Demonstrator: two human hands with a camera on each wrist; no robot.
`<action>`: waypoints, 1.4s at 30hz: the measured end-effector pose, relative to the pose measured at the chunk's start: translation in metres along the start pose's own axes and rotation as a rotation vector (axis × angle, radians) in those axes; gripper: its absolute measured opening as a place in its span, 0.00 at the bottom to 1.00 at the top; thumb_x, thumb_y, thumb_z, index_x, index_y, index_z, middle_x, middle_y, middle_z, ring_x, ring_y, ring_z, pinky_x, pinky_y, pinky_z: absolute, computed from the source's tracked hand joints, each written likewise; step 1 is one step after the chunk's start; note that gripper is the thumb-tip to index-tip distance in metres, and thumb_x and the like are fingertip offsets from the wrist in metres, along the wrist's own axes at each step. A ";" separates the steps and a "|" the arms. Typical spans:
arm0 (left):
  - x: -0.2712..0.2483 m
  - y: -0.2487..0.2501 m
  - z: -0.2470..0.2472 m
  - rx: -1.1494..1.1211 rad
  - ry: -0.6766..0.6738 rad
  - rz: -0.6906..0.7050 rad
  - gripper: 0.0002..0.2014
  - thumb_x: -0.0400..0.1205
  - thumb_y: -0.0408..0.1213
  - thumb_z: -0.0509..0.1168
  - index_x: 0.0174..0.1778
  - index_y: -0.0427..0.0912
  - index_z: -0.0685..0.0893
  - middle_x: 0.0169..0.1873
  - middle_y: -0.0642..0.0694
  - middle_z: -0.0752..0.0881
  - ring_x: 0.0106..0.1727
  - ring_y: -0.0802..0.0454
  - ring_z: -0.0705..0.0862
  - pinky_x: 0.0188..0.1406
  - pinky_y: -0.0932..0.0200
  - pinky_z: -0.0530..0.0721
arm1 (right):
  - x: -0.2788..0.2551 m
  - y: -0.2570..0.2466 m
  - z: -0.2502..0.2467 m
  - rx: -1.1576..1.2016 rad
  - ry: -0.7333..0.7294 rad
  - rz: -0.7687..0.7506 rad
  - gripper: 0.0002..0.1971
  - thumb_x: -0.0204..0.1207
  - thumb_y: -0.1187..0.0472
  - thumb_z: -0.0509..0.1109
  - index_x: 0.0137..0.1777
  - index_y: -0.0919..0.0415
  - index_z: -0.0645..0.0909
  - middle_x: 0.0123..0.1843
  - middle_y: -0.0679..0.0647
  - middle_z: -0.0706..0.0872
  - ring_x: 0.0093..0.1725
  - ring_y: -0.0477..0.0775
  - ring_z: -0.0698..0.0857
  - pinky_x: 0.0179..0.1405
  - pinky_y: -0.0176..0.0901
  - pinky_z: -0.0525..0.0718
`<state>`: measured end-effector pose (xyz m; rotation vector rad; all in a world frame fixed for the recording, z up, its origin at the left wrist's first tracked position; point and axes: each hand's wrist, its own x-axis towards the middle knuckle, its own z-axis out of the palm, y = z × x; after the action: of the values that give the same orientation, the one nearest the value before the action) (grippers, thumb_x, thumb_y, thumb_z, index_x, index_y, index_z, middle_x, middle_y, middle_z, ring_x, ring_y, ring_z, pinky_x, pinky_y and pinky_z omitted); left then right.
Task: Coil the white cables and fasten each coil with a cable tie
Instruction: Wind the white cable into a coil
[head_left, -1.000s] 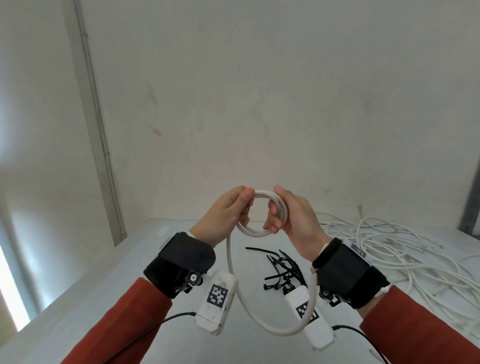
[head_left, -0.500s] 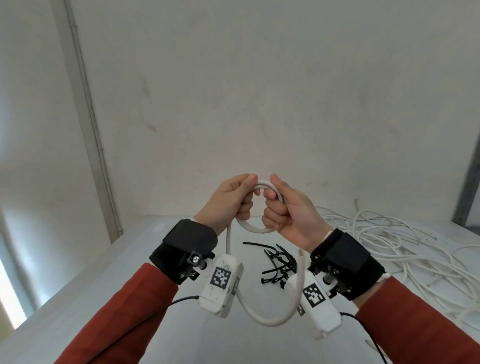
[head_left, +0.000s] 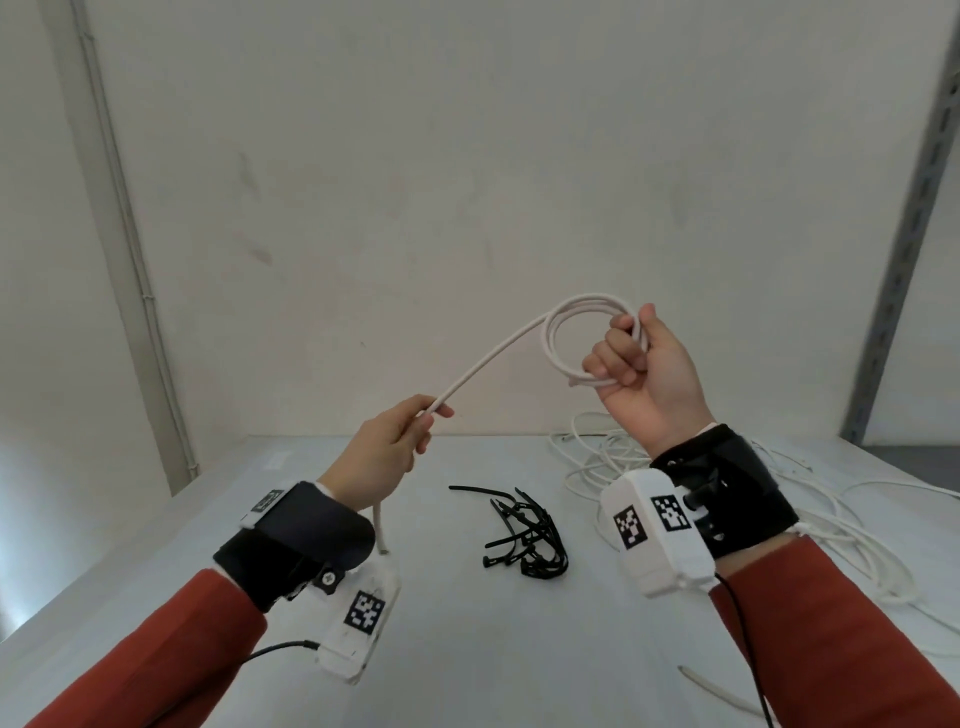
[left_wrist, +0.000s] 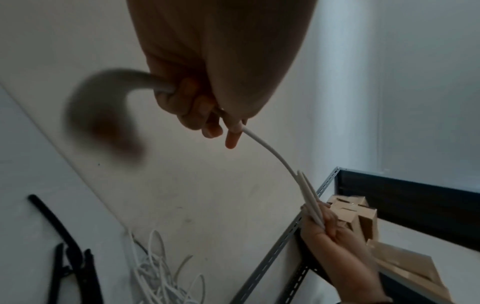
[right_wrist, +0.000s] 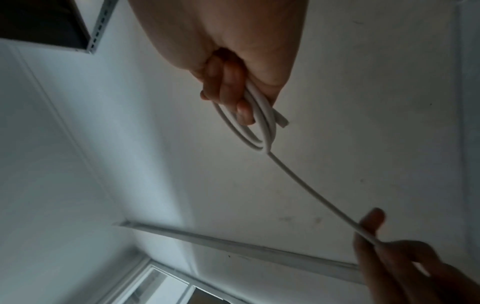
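While your right grip (head_left: 644, 374) clenches the white cable coil (head_left: 563, 332) high over the bench (head_left: 467, 649), its free run (head_left: 488, 358) slants down and leftward to your left grip (head_left: 387, 452), which pinches it, the short tail (head_left: 382, 525) dangling below.

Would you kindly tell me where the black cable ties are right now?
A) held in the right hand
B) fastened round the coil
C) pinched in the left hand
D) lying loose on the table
D: the black cable ties lie in a heap on the table, while the left hand pinches the white cable and the right hand grips the coil.
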<state>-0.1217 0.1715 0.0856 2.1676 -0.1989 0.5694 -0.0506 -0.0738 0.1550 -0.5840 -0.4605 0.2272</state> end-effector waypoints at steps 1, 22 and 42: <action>0.000 -0.004 -0.001 0.070 0.028 0.009 0.13 0.88 0.37 0.53 0.53 0.54 0.82 0.30 0.51 0.73 0.26 0.55 0.68 0.27 0.67 0.69 | 0.000 -0.003 -0.002 0.025 0.014 -0.023 0.22 0.88 0.50 0.46 0.35 0.58 0.69 0.16 0.46 0.61 0.15 0.45 0.60 0.21 0.36 0.68; -0.030 0.052 0.002 1.149 -0.474 0.495 0.22 0.82 0.27 0.55 0.68 0.53 0.71 0.59 0.61 0.84 0.55 0.54 0.84 0.50 0.62 0.70 | -0.005 0.056 -0.027 -1.519 -0.251 -0.434 0.05 0.84 0.59 0.63 0.47 0.57 0.70 0.36 0.48 0.86 0.27 0.47 0.81 0.36 0.48 0.82; -0.021 0.035 0.009 0.174 0.136 0.331 0.13 0.86 0.38 0.55 0.56 0.47 0.85 0.40 0.53 0.88 0.41 0.59 0.83 0.45 0.70 0.76 | -0.044 0.071 0.007 -0.949 -0.216 -0.063 0.30 0.88 0.52 0.50 0.26 0.65 0.75 0.14 0.48 0.64 0.17 0.48 0.59 0.22 0.42 0.57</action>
<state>-0.1490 0.1422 0.0960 2.2672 -0.4540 0.9492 -0.0978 -0.0273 0.1035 -1.4777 -0.7974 -0.0067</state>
